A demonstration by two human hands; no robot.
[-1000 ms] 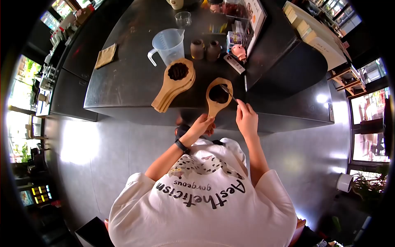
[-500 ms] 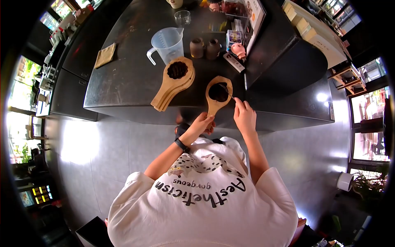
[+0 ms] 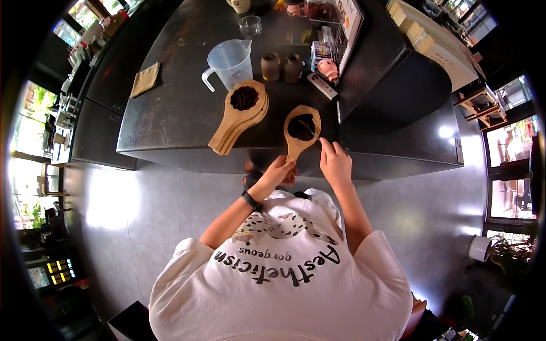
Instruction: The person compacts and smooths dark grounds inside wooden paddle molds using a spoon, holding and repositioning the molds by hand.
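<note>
My left hand (image 3: 278,170) is closed around the handle of a wooden mooncake mold (image 3: 293,149), whose head rests at the counter's front edge. Dark material (image 3: 301,127) lines its hollow. Pinched in my right hand (image 3: 335,162) is a small spoon (image 3: 314,134); its thin handle reaches over the rim, and its tip is hard to make out against the dark filling. Left of these lies a stack of similar wooden molds (image 3: 234,129), handles toward me. The top one has a scalloped hollow with dark contents (image 3: 244,98).
Behind the stack stands a clear plastic measuring jug (image 3: 232,59). Two small brown jars (image 3: 271,67), a pink figurine (image 3: 327,69) and a glass cup (image 3: 250,25) are farther back. A folded tan cloth (image 3: 145,79) lies at left. A raised black block (image 3: 392,85) bounds the right side.
My right hand has shifted slightly left and down with the spoon, whose handle now lies at a different angle over the mold. My left hand and the mold stay nearly still.
</note>
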